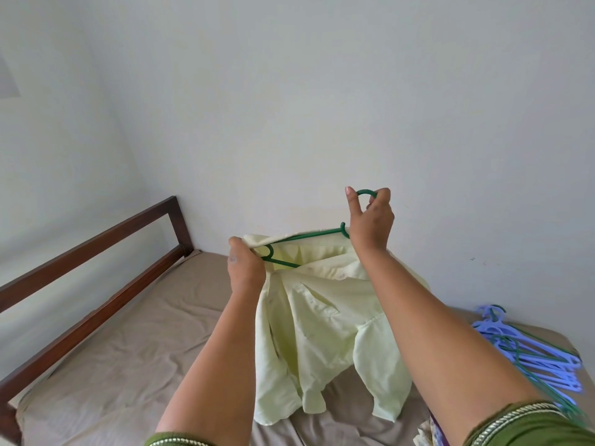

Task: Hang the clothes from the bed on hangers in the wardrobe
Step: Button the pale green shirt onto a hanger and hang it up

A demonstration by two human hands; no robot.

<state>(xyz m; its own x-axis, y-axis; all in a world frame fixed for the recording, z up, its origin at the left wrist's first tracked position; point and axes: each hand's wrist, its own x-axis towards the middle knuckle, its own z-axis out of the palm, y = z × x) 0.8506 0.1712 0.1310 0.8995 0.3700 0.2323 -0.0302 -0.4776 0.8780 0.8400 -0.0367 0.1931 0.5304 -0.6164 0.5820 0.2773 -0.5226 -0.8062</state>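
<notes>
A pale yellow shirt [322,333] was held up over the bed [128,342] on a green hanger [309,235]. The hanger's hook was gripped by the right hand [370,220], while shirt and hanger end were pinched by the left hand [244,265]. Spare hangers [528,349] lay on the bed's right.

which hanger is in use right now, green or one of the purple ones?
The green plastic hanger: right hand grips its hook, left hand holds the pale yellow shirt onto it. The purple plastic hangers lie untouched on the bed.
</notes>
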